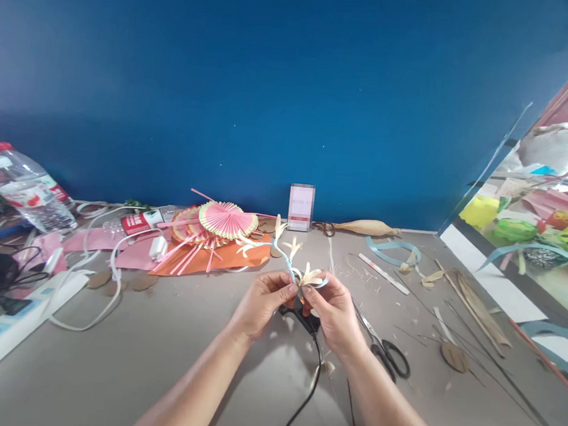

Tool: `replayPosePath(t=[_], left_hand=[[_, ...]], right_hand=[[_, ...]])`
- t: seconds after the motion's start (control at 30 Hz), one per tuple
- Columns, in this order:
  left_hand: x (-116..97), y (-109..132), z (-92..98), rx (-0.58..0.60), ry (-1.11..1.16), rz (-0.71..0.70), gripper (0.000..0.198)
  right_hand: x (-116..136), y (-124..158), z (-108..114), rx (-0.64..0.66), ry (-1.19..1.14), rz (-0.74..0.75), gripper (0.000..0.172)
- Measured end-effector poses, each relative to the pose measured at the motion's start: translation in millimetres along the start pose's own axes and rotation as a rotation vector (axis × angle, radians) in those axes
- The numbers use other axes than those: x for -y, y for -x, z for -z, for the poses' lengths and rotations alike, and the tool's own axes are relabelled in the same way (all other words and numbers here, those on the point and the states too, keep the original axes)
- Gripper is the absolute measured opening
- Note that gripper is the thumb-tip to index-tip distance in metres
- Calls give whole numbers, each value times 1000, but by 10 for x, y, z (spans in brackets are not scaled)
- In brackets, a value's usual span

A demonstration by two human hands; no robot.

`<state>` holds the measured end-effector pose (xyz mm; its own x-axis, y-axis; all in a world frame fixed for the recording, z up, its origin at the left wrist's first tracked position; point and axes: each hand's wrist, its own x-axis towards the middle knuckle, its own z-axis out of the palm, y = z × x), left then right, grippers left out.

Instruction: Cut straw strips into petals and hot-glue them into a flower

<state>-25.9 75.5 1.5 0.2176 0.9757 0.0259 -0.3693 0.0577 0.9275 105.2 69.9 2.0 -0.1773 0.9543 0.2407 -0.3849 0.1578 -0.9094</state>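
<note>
A blue-wrapped stem (285,260) with several cream-coloured flowers is held up over the middle of the table. My left hand (266,303) pinches it between thumb and fingers, just below the blue part. Close beside it, my right hand (333,311) is closed at the base of the lowest cream flower (310,277), thumb and fingers together. The two hands nearly meet at the flower's base. Beneath them lies a black tool (309,322) with a black cable running toward the front edge; the hands partly hide it.
Scissors (390,358) lie right of my right hand, near a white strip (383,274) and thin dark wires. Pink paper fans (227,221) rest on orange paper (209,263) at the back left. A power strip (16,328), cables and bottles (39,196) occupy the left.
</note>
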Motion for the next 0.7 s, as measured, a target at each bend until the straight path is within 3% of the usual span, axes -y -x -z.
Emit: replayPosePath(t=[0.3, 0.7], left_hand=[[-9, 21, -3, 134, 91, 89, 20], [-59, 41, 12, 173, 50, 113, 22]], right_hand=[[22, 4, -10, 93, -82, -16, 9], [20, 5, 38, 152, -149, -64, 4]])
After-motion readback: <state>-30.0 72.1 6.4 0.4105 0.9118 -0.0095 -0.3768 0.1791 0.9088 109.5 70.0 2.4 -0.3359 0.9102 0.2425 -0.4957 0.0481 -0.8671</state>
